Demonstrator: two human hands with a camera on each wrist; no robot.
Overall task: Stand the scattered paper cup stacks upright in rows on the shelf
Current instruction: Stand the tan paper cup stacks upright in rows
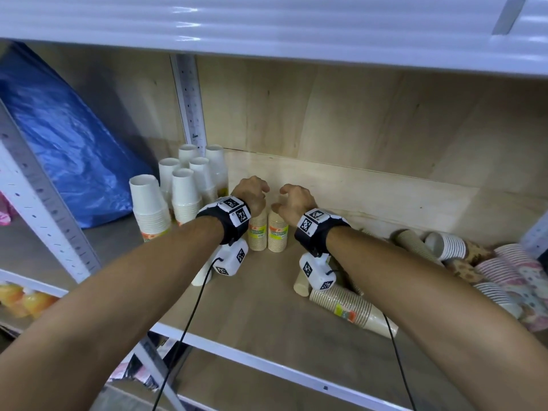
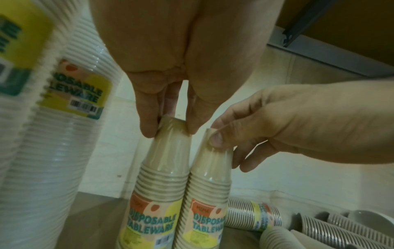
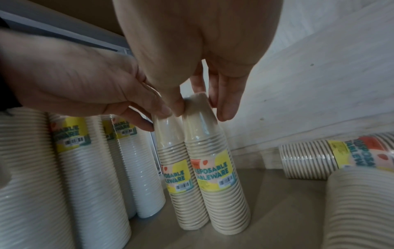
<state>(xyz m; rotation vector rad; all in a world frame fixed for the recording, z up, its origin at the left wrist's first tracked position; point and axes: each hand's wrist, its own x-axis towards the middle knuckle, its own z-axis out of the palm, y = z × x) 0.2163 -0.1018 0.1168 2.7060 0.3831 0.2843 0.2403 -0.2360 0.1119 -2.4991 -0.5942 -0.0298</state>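
Two beige wrapped cup stacks stand upright side by side on the wooden shelf (image 1: 261, 310). My left hand (image 1: 251, 189) pinches the top of the left beige stack (image 1: 257, 234), thumb and fingers on either side (image 2: 169, 128). My right hand (image 1: 293, 200) pinches the top of the right beige stack (image 1: 278, 232), seen closer in the right wrist view (image 3: 201, 109). Both stacks touch each other and carry yellow "Disposable Tableware" labels (image 3: 215, 175). Several white cup stacks (image 1: 181, 188) stand upright in rows to the left.
Beige stacks lie on their sides at the right front (image 1: 353, 308), with patterned and pink stacks (image 1: 510, 271) heaped at the far right. A blue plastic bag (image 1: 59, 137) fills the left bay behind a perforated post (image 1: 189, 99). The upper shelf (image 1: 267, 25) hangs low overhead.
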